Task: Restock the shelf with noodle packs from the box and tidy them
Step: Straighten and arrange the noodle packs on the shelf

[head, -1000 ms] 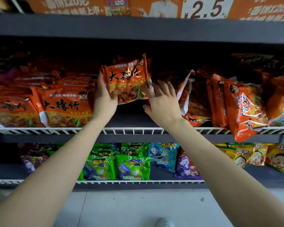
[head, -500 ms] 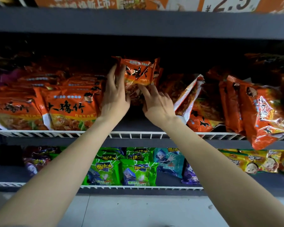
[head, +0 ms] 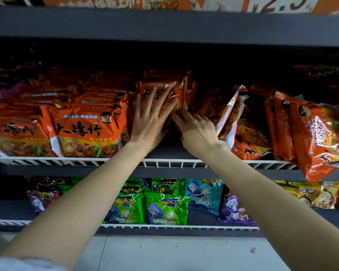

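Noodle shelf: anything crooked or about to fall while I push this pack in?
Yes. At the right end an orange noodle pack tips forward over the white wire rail, its lower corner hanging past it. The packs beside the right hand lean unevenly.

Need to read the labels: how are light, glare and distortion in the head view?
Head view: back of the noodle shelf sinks into deep shadow; glare streaks the orange pack at right; front labels readable; wide-angle bends the wire rail; both hands sharp.

One head-worn view faces the shelf (head: 164, 164) close up, angled slightly downward toward the floor (head: 174, 251)
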{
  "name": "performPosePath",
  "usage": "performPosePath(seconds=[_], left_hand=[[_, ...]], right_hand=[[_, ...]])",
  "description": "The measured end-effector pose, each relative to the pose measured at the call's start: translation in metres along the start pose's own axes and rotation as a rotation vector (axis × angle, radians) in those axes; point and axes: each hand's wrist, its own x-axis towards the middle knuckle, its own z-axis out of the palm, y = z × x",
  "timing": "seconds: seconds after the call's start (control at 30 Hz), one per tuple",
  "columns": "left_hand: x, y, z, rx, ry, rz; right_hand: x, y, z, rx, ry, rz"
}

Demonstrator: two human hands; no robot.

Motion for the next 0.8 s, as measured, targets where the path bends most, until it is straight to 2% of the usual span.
performPosePath(seconds=[0.1,0.17,0.23,0.33,0.4,0.53,0.63,0.7,0.8], left_hand=[[0.002,-0.011,0.003,0.107,-0.107,-0.020],[0.001,-0.015,0.002,0.151,-0.145,-0.007],[0.001,-0.014,0.000,0.167,-0.156,-0.013],[0.004,-0.011,-0.003,0.082,-0.156,-0.057],[0.006,-0.012,-0.006,0.044,-0.113,-0.093],[0.012,-0.007,-0.010,-0.011,-0.070,-0.139],[0.013,-0.005,-0.008,-0.012,-0.083,-0.115],[0.011,-0.002,-0.004,-0.008,-0.098,-0.046],[0.006,0.005,-0.001,0.002,-0.217,0.091]], right_hand=[[-0.004,0.011,-0.006,-0.187,0.097,-0.029],[-0.012,0.025,-0.019,-0.230,0.135,0.031],[-0.026,0.043,-0.029,-0.195,0.061,0.106],[-0.048,0.065,-0.032,-0.160,-0.020,0.062],[-0.059,0.073,-0.031,-0.139,0.043,0.073],[-0.077,0.078,-0.031,-0.035,0.202,0.223],[-0.091,0.077,-0.027,0.127,0.266,0.323],[-0.098,0.076,-0.021,0.147,0.265,0.298],[-0.100,0.074,-0.018,0.151,0.248,0.274]])
